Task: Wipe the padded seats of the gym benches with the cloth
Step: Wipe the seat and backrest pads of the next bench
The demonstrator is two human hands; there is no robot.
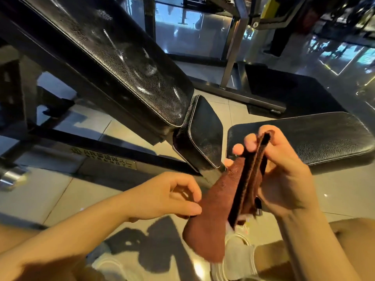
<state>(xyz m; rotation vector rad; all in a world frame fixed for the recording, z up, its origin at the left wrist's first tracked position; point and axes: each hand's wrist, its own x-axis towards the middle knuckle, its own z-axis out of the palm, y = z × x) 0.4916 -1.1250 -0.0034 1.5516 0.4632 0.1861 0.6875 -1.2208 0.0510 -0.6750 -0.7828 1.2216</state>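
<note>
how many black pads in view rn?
3. The long inclined back pad at upper left, the small seat pad at its lower end, and the flat bench pad on the right behind the right hand. More may be hidden.

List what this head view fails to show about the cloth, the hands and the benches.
- Left hand: fingertips blurred; whether it pinches the brown cloth cannot be told.
- Right hand: its palm is hidden behind the folded cloth.
- Flat bench pad: far end cut off by the right edge.
- Inclined back pad: upper end cut off by the top-left corner.
- Frame label: too blurred to read.
</note>
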